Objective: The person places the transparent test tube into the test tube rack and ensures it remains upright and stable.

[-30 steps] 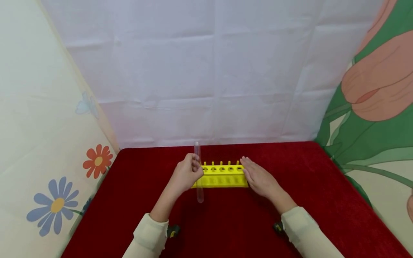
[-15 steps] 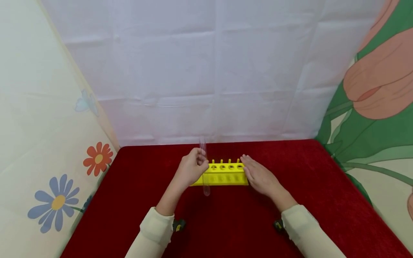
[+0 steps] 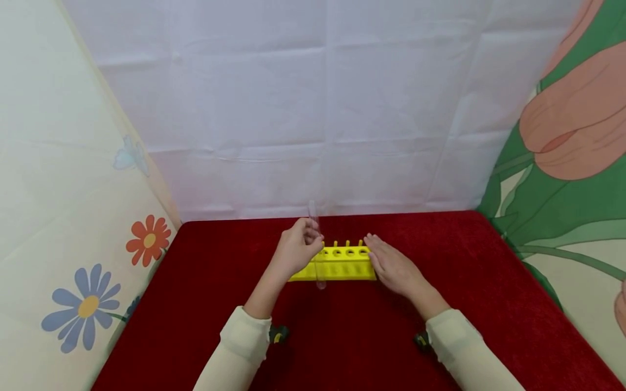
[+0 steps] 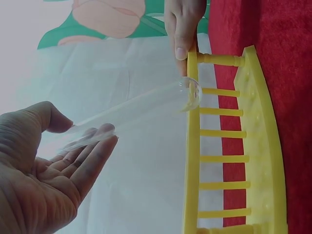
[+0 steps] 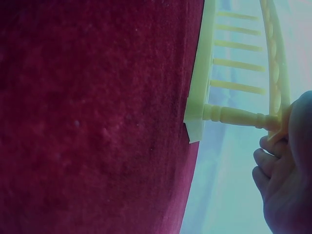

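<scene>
In the head view my left hand (image 3: 297, 250) pinches a clear test tube (image 3: 320, 271) between thumb and fingers. The tube is tilted slightly, rounded end down, in front of the yellow test tube rack (image 3: 347, 269). In the left wrist view the rounded end of the test tube (image 4: 190, 95) lies level with the upper plate of the rack (image 4: 192, 146); whether it touches cannot be told. My right hand (image 3: 395, 269) rests against the rack's right end, fingers straight. In the right wrist view that hand (image 5: 287, 180) touches the upper plate beside the end post.
The rack stands on a red cloth-covered table (image 3: 342, 336), with a row of holes on top and pegs behind. A white sheet (image 3: 318, 108) hangs behind. Flower-printed panels (image 3: 88, 217) stand at the sides. Dark wrist devices (image 3: 277, 335) sit below both cuffs.
My left hand has moved right and slightly away from me with the test tube, along the front of the rack. The right hand stays at the rack's end.
</scene>
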The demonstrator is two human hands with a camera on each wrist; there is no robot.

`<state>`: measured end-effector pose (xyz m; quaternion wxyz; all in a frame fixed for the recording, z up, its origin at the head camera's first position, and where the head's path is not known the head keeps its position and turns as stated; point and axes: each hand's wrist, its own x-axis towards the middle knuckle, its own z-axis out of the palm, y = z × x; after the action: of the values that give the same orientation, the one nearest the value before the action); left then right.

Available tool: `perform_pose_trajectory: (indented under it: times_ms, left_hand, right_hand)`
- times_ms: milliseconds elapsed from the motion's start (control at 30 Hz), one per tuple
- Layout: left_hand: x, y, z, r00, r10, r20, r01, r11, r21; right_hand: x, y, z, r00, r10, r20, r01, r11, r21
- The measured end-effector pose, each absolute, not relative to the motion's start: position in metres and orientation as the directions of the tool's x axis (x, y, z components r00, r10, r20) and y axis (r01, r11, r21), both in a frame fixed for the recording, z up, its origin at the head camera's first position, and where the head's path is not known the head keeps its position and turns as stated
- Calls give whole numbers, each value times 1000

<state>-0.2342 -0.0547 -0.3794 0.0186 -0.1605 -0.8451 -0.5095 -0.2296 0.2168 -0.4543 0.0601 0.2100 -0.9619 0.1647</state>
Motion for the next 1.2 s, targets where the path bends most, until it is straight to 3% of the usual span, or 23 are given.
perform_pose_trajectory:
  times_ms: [500, 1200]
  left_hand:
    - [-245, -46, -380, -945, 272, 181, 273, 349, 897]
    - [-255, -24, -378, -945, 243, 218, 295, 351, 889]
  right_hand:
    - [-229, 216, -454, -903, -386, 187, -427, 856, -293]
    - [-229, 214, -455, -904, -373, 208, -422, 857, -296]
